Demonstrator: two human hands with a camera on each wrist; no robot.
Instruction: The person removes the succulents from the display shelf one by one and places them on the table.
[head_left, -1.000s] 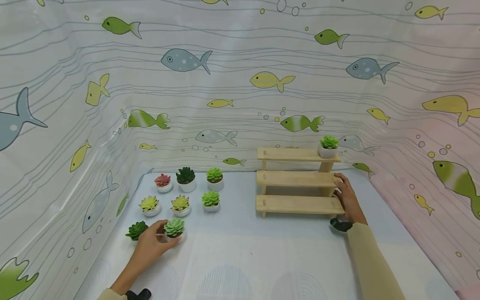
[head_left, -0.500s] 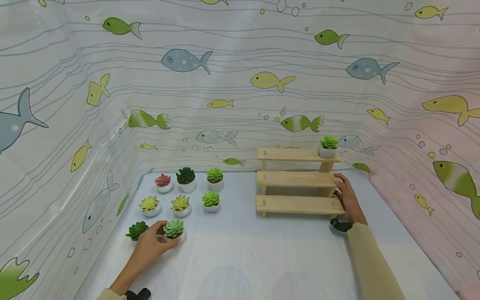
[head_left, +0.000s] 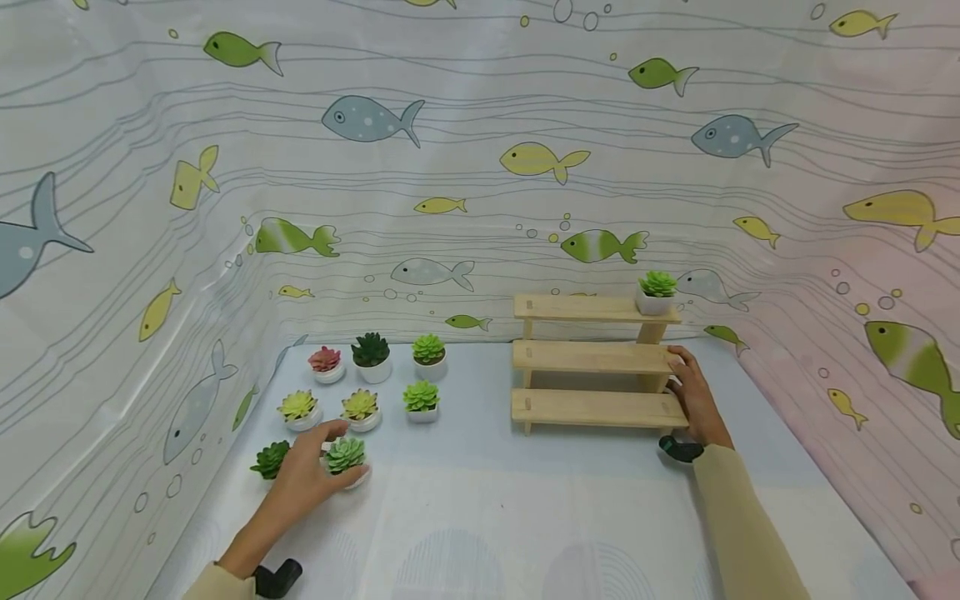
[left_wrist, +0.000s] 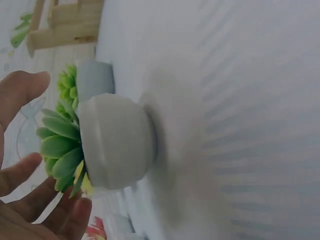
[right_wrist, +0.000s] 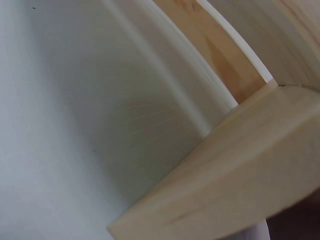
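Observation:
A pale green succulent [head_left: 346,455] in a round white pot [left_wrist: 117,142] stands upright on the table at the left. My left hand [head_left: 300,477] is spread around its leaves, thumb and fingers apart; the left wrist view shows a gap between the thumb and the plant. Just left of this hand is a dark green succulent [head_left: 270,460], its pot mostly hidden behind the hand. At the right, my right hand [head_left: 697,402] grips the side of a three-tier wooden shelf [head_left: 592,357], fingers at the middle tier. Its wooden side [right_wrist: 225,185] fills much of the right wrist view.
Several potted succulents stand in rows behind my left hand, among them a red one [head_left: 326,360], a tall dark green one [head_left: 371,350] and a yellow one [head_left: 361,405]. A bright green succulent [head_left: 657,286] sits on the shelf's top right. A fish-print sheet [head_left: 465,167] walls the table.
The fingers and thumb of my left hand have spread away from the pale green succulent's pot, letting it go. My right hand stays on the shelf.

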